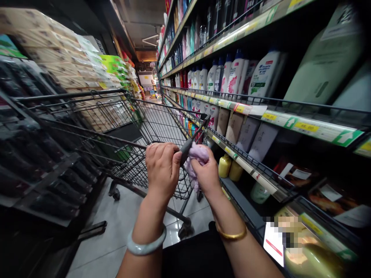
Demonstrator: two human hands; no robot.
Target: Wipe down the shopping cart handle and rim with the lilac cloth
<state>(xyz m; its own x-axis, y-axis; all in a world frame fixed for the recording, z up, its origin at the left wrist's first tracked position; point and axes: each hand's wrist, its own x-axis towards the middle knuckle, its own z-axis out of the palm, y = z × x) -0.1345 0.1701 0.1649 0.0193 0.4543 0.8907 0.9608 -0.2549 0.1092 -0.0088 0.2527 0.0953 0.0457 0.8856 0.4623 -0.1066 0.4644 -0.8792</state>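
Under my left hand (162, 168) is the dark handle (186, 148) of a shopping cart (158, 123), with my fingers wrapped over it. A crumpled light purple cloth (197, 154) is bunched in my closed right hand (208, 170), right beside the handle. Whether that hand also touches the handle I cannot tell. The cart's black wire basket stretches forward and left from my hands. A pale bangle (146, 247) circles my left wrist, and a gold one (233, 234) my right.
Shelves with shampoo bottles (262, 75) and price labels (307, 126) run along the right. Boxed goods (251, 137) stand lower down. On the left are stacked packages (55, 50) and dark packaged items (31, 158). The tiled aisle floor (95, 239) passes beneath the cart.
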